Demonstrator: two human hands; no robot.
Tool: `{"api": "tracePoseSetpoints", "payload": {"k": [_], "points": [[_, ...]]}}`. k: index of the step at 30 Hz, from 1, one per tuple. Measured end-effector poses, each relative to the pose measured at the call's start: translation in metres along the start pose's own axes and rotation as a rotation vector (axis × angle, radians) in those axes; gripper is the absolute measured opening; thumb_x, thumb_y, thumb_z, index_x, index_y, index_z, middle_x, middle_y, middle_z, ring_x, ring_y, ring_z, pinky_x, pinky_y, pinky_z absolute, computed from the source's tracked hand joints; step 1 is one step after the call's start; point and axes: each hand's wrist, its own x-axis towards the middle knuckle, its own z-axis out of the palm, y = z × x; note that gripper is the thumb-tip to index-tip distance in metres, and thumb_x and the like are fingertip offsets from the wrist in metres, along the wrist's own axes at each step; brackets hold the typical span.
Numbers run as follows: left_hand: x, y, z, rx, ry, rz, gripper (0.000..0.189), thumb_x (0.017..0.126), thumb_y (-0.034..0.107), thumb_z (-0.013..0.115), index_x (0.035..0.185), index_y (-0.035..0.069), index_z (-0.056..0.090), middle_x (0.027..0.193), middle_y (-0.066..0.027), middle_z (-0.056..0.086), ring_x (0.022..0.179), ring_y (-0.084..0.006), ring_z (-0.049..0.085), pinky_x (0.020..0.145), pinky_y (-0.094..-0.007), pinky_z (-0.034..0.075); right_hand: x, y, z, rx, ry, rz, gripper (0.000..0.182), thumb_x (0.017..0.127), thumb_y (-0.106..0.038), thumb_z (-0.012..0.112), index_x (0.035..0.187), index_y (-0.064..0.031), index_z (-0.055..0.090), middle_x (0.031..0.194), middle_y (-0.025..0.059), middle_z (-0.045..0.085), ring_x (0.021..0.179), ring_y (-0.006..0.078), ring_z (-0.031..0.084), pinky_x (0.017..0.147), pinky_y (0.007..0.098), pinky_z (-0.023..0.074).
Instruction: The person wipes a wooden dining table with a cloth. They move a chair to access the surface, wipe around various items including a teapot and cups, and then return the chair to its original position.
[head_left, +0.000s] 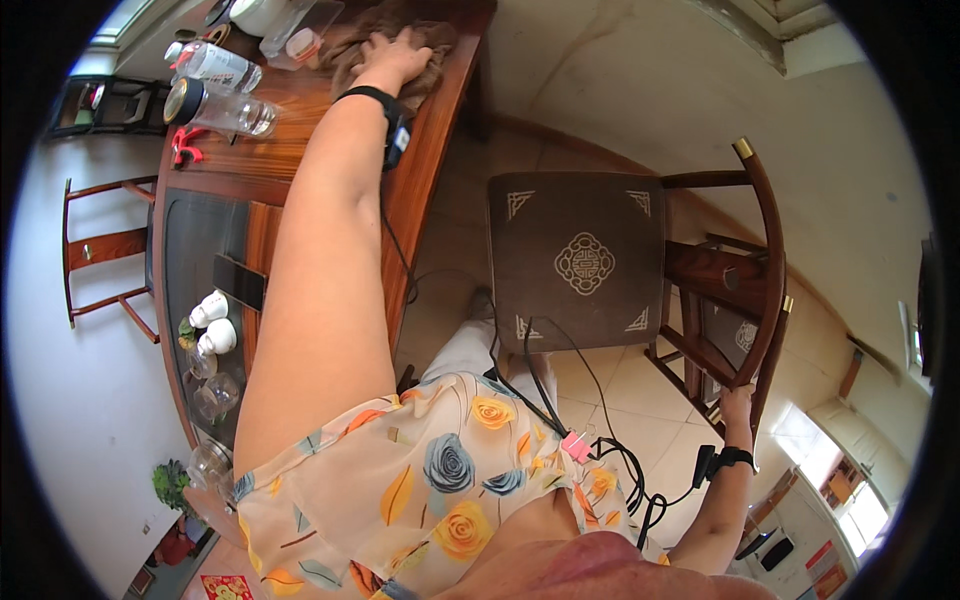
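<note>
At the far end of my outstretched arm, my left hand (394, 58) holds a bunched brown cloth (433, 75) down against the wooden table (431, 176), fingers spread over it. My right hand (736, 401) is closed around the lower end of the curved top rail of a dark wooden chair (772, 217), off to my right. That chair's brown seat cushion (577, 262) bears a pale medallion and corner patterns. Beside the cloth are a clear plastic container (289, 37) and a small round tub (303, 46).
A plastic bottle (221, 66), a glass tumbler (232, 109) and a red-handled tool (185, 146) are on the table. Nearer me, the dark tea tray (199, 225) carries a phone (240, 281), white cups (217, 336) and glassware (217, 395). Black cables (630, 472) hang by a pink clip (577, 446).
</note>
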Motion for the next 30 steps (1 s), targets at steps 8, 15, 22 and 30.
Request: {"api": "tracePoseSetpoints", "payload": {"k": [8,15,22,30], "points": [[-0.048,0.03,0.006,0.092,0.065,0.275,0.061,0.083,0.046,0.049,0.141,0.039,0.031,0.151,-0.009,0.021,0.139,-0.0275,0.019,0.104,-0.0586,0.026,0.012,0.012,0.009,0.043,0.049,-0.071,0.065,0.081,-0.019,0.061,0.119,0.013,0.019,0.11,0.0389,0.052,0.107,0.0473,0.052,0.092,0.0455,0.0437],[-0.114,0.028,0.007,0.121,0.081,0.305,0.064,0.081,0.039,0.056,0.14,0.039,0.031,0.15,-0.0105,0.023,0.138,-0.0273,0.022,0.104,-0.0576,0.027,0.018,0.016,0.012,0.026,0.048,-0.106,0.058,0.08,-0.023,0.062,0.109,0.011,0.025,0.103,0.0405,0.054,0.101,0.0489,0.055,0.089,0.0465,0.0456],[-0.201,0.022,0.01,0.159,0.033,0.303,0.066,0.079,0.023,0.067,0.137,0.036,0.037,0.149,-0.0137,0.022,0.138,-0.0292,0.022,0.104,-0.0516,0.027,0.012,0.007,0.008,0.107,0.054,-0.133,0.054,0.078,-0.018,0.063,0.109,0.0113,0.029,0.11,0.0412,0.049,0.104,0.0494,0.052,0.093,0.0453,0.0435],[-0.3,-0.025,0.019,0.177,-0.067,0.378,0.063,0.078,0.014,0.068,0.133,0.029,0.043,0.15,-0.0143,0.016,0.139,-0.0309,0.017,0.107,-0.054,0.023,0.002,0.001,-0.002,0.136,0.065,-0.224,0.062,0.08,-0.02,0.062,0.12,0.0119,0.027,0.115,0.039,0.049,0.109,0.0483,0.05,0.095,0.0456,0.0418]]}}
